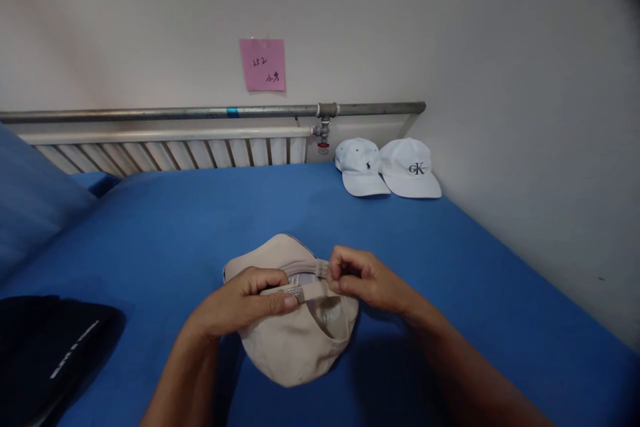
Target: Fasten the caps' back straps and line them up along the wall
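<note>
A beige baseball cap (295, 350) is held over the blue sheet, its back opening and strap turned up toward me and its brim pointing away to the upper left. My left hand (245, 300) pinches the cap's rim beside the metal buckle (296, 293) on the strap, thumb on top. On the other side, my right hand (363, 277) has its thumb and curled fingers closed on the strap (315, 290) near the right end of the opening. Fingertips of both hands are partly hidden behind the fabric.
Two white caps, one with a small rider logo (361, 163) and one lettered (410, 167), sit side by side at the back right by the wall. A dark cap (55, 347) lies at the left. Behind the blue bed (200, 213) are a radiator (215, 152) and metal pipe (165, 113).
</note>
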A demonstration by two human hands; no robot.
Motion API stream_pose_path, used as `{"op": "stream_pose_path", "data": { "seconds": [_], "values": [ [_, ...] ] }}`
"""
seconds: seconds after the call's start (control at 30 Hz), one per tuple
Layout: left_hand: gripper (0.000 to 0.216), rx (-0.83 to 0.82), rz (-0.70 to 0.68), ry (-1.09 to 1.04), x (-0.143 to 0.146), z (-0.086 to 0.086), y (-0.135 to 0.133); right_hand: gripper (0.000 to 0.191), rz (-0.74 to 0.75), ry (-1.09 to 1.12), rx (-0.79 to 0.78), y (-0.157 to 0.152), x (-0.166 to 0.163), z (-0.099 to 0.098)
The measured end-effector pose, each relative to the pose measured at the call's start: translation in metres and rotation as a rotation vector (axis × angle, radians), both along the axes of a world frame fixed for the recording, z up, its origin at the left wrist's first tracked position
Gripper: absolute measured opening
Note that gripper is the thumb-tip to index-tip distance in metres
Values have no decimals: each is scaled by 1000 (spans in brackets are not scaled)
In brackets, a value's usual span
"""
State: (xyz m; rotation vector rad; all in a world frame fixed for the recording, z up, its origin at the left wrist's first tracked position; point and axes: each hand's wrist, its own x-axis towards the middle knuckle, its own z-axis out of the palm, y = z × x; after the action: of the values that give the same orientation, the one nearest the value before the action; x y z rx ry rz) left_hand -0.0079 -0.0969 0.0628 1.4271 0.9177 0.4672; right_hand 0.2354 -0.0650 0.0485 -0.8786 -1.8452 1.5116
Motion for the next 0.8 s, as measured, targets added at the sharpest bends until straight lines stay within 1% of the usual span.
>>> {"op": "stream_pose_path", "data": {
  "seconds": [0.13,0.2,0.23,0.3,0.33,0.4,0.43,0.5,0.53,0.6,0.7,0.8],
  "values": [
    [30,8,-10,-10,-1,-2,0,9,-3,-11,26,1,0,1],
    [30,16,-11,-16,-2,-3,0,8,-23,-39,88,-1,0,4],
    [30,23,-15,-19,-2,-4,0,6,-43,-71,151,-4,-1,6],
    [29,41,-33,-30,0,-4,-1,4,-79,-157,342,-11,-3,12],
    [28,56,-46,-35,1,-4,-1,7,-76,-196,454,-17,-4,16],
    [26,112,-72,-33,4,-2,-2,14,-16,-238,649,-28,-7,25],
    [25,150,-87,-25,5,-1,-2,18,21,-240,717,-33,-8,29],
    [22,235,-121,-9,8,1,-3,24,57,-238,785,-42,-10,36],
    [21,279,-136,-2,9,2,-3,26,54,-240,790,-44,-11,38],
    [20,348,-155,17,10,3,-5,27,49,-240,746,-46,-13,39],
    [22,367,-139,50,9,4,-7,22,84,-209,592,-43,-14,35],
    [21,367,-66,46,0,6,-7,20,18,-150,436,-38,-13,29]
  ]
}}
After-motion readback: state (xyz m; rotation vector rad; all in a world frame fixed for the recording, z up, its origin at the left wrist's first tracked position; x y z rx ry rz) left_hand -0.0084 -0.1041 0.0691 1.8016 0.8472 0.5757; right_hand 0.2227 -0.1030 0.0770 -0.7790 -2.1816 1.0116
